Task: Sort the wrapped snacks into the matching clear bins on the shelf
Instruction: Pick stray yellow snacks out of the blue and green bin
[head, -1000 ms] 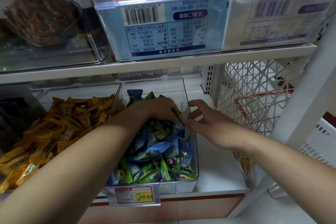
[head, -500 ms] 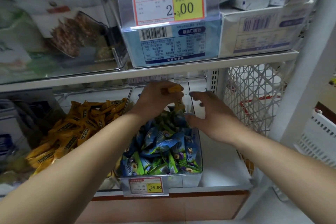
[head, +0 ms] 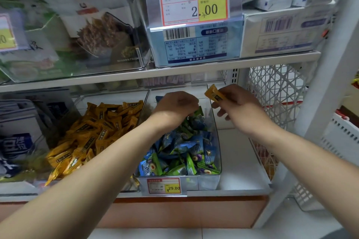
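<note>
Two clear bins sit side by side on the lower shelf. The left bin holds several yellow wrapped snacks. The right bin holds blue and green wrapped snacks. My right hand pinches one yellow wrapped snack above the back right corner of the blue and green bin. My left hand is curled over the back of that bin, fingers down among the green wrappers; what it holds is hidden.
A price tag reading 29.80 clips to the front of the blue and green bin. The upper shelf carries clear bins with packets and boxes. A white lattice basket stands to the right, beside the white upright post.
The yellow snack came out of the blue and green bin in my left hand and passed to my right hand, which now holds it higher and further right. My left hand has dropped back toward the bin.
</note>
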Demonstrator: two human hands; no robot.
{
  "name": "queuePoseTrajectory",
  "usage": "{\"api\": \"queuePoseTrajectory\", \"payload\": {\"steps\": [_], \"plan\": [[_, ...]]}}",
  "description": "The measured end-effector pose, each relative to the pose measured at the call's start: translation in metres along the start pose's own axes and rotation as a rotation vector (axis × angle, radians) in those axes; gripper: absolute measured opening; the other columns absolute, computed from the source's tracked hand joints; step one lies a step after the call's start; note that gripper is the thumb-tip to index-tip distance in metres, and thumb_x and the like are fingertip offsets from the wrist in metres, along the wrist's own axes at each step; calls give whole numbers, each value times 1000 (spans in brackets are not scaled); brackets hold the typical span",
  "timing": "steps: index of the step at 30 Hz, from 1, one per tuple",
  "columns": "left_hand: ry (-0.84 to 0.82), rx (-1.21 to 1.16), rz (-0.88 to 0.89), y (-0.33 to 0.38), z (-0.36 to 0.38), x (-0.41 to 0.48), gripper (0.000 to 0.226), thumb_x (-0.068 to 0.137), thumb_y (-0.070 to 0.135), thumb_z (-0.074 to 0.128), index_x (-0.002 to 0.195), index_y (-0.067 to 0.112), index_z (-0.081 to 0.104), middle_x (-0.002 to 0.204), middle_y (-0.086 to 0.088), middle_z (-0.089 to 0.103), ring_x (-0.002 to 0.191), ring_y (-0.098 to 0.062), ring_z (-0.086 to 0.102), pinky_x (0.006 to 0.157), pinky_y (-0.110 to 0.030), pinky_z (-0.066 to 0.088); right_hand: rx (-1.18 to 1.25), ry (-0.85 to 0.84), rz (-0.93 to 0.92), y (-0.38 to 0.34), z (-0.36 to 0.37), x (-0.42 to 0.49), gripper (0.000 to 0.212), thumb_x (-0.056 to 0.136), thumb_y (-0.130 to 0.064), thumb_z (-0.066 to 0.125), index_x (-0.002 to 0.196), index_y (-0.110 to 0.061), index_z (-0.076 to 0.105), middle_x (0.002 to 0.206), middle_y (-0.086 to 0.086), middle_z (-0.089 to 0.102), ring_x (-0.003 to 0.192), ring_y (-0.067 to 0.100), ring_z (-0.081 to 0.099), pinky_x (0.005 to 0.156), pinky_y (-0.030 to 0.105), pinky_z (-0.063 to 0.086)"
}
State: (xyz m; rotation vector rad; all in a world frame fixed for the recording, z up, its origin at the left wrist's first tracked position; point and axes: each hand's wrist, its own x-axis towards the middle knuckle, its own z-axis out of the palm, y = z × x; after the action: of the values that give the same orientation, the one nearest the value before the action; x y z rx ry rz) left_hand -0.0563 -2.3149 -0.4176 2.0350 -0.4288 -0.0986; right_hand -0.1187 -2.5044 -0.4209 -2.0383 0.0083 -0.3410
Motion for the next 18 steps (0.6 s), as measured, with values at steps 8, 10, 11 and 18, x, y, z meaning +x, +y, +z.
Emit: {"api": "queuePoseTrajectory", "payload": {"steps": [8,10,11,18], "plan": [[-496,749,66,-18,38,56,50,79,48,76,119,24,58,113,7,56,100,-13,53,79,-26,41,-65,-35,60,3,3,0,16,98,-18,49,105,-22,63,92,-1,70,80,21,67,60,30,45],[-644,852,-8,-27,46,66,71,77,52,78,132,19,49,128,0,55,109,-19,53,92,-34,45,-86,-71,55,4,7,-1,15,98,-19,49,103,-23,63,93,5,70,82,26,67,65,34,47],[-703,908,-21,-31,50,69,78,78,53,76,139,17,44,135,-3,52,115,-22,53,99,-37,44,-94,-83,51,5,9,0,16,98,-19,49,103,-23,63,94,8,70,83,28,66,67,38,50],[-742,1026,66,-47,53,79,50,80,56,73,120,27,64,122,-2,58,106,-23,58,80,-31,44,-115,-104,85,15,9,7,15,98,-18,49,103,-27,60,94,6,70,80,25,67,57,26,46]]}}
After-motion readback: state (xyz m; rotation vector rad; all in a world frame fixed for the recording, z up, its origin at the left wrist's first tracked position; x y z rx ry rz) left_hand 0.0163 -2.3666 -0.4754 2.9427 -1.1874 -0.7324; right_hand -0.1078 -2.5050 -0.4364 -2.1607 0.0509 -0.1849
